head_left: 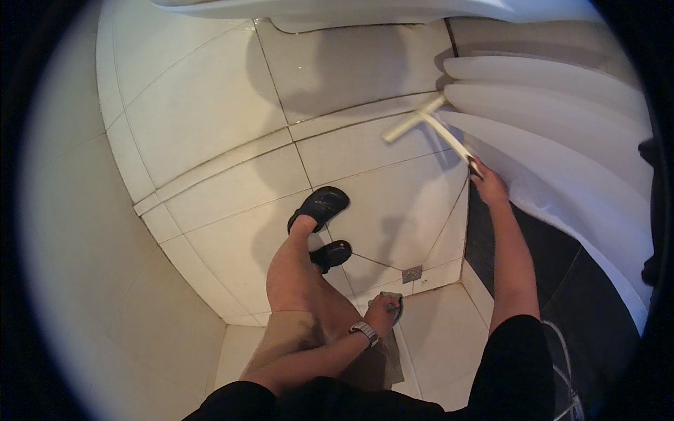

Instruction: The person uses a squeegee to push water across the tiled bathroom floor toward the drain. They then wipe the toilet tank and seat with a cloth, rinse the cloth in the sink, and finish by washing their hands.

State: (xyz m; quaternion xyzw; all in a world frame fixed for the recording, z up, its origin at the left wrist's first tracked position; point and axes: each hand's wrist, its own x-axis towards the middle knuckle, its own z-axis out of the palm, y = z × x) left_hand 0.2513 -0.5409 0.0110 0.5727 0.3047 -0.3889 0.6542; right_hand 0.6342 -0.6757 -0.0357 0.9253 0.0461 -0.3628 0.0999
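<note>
My right hand (491, 184) grips the handle of a pale squeegee (452, 138), out to the right at arm's length. The squeegee's T-shaped head looks slightly blurred, and its right end meets the edge of a white shower curtain (532, 134). Low in the middle of the view, near my bent legs, my left hand (383, 314) is closed around a crumpled grey-green cloth (398, 305). A metal-banded watch is on that wrist. Below both hands lies a pale tiled floor (389, 205).
A raised tile curb (226, 163) crosses the floor. A square metal drain (412, 273) lies near the wall. Black clogs (322, 206) are on my feet. Dark tiles (553, 263) and a thin hose (563, 350) are at right. A white fixture (358, 11) spans the top.
</note>
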